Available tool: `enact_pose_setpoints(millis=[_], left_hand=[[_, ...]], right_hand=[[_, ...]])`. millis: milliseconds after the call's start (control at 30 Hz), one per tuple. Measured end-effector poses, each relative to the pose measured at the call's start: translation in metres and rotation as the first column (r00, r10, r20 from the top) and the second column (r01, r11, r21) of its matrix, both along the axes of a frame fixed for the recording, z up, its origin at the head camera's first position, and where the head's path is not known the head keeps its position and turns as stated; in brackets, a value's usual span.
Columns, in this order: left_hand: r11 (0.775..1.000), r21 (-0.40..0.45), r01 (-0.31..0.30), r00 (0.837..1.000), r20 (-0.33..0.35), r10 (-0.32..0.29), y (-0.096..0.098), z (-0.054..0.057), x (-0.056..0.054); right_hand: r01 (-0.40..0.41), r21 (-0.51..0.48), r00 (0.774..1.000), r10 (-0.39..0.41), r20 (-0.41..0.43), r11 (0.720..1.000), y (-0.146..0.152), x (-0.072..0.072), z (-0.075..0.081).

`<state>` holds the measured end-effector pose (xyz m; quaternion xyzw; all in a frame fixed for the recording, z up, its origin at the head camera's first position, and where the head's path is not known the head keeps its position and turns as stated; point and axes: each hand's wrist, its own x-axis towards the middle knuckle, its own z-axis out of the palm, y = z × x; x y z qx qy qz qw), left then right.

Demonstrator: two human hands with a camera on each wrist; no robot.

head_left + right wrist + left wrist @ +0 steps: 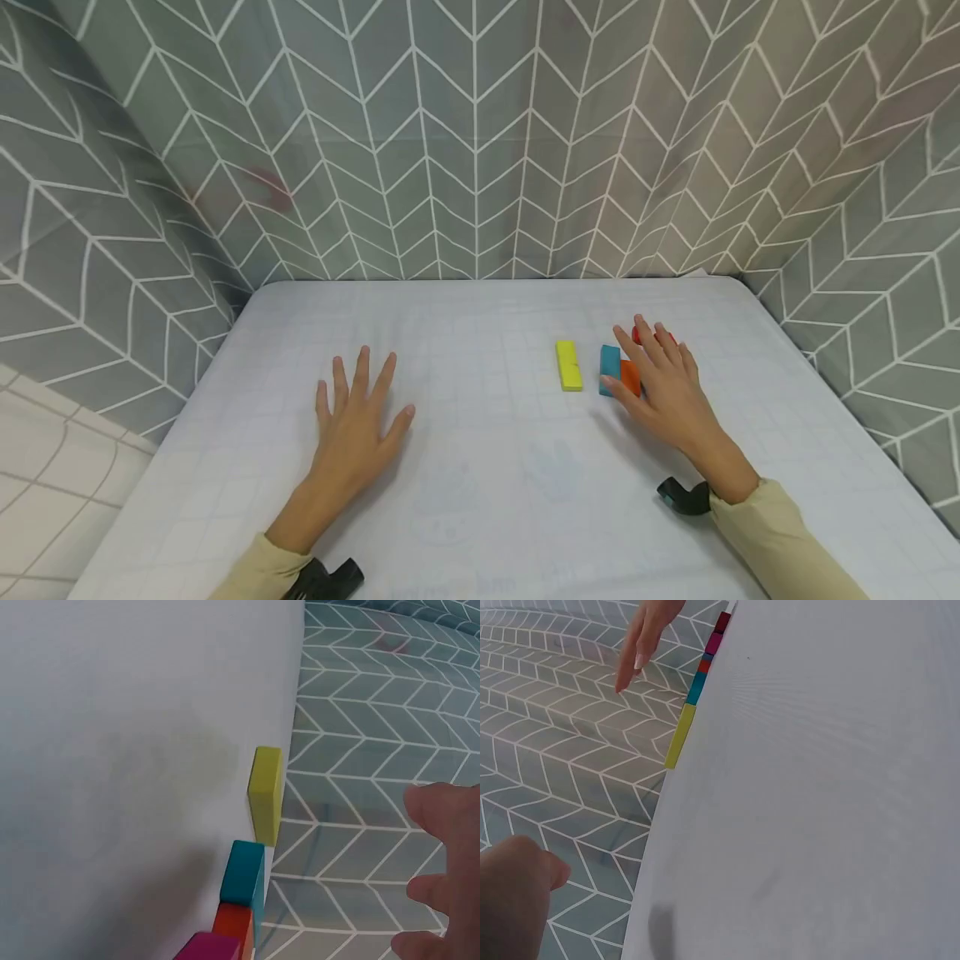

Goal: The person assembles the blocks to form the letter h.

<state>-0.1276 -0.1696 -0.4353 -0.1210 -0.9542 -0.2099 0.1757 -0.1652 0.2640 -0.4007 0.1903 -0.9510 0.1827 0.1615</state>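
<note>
My right hand (667, 402) hovers palm down, fingers spread, over a group of coloured blocks at the table's right side, partly hiding them. Just left of its fingers lies a teal block (610, 372), next to an orange block (631, 377); red (637, 335) shows between the fingertips. A magenta block (208, 947) appears in the right wrist view. Apart from the group, to its left, lies a longish yellow block (568, 367). My left hand (354, 440) is over the table's left side with fingers spread, holding nothing, far from the blocks.
The white table (480, 483) has a faint grid pattern and rounded far corners. Behind and beside it hangs a grey curtain (472, 142) with white chevron lines. A black wrist device (686, 497) sits at the right cuff, another (330, 579) at the left.
</note>
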Motion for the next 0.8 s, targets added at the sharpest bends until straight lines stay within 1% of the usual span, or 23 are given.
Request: enact_pose_setpoints(millis=[200, 333, 433, 533, 667, 800], left_hand=[[0.996, 0.006, 0.084, 0.996, -0.006, -0.084, 0.002, 0.0, 0.003], [0.989, 0.006, 0.149, 0.989, -0.02, -0.149, 0.004, -0.001, 0.003], [0.982, -0.012, 0.187, 0.982, -0.032, -0.188, 0.006, -0.003, 0.003], [0.979, -0.029, 0.2, 0.979, -0.041, -0.202, 0.008, -0.004, 0.004], [0.978, -0.031, 0.206, 0.978, -0.027, -0.207, 0.008, -0.006, 0.006], [0.969, -0.02, 0.246, 0.969, 0.001, -0.246, 0.007, -0.007, 0.007]], right_hand=[[-0.034, -0.019, 0.999, 0.035, 0.023, 0.999, -0.009, -0.006, 0.006], [-0.066, -0.051, 0.997, 0.068, 0.048, 0.997, -0.012, -0.012, 0.009], [-0.083, -0.058, 0.992, 0.088, 0.093, 0.995, -0.014, -0.018, 0.009], [-0.094, -0.059, 0.985, 0.102, 0.138, 0.994, -0.016, -0.025, 0.008], [-0.109, -0.07, 0.973, 0.121, 0.194, 0.992, -0.021, -0.033, 0.005], [-0.139, -0.066, 0.962, 0.151, 0.228, 0.988, -0.026, -0.039, 0.004]])
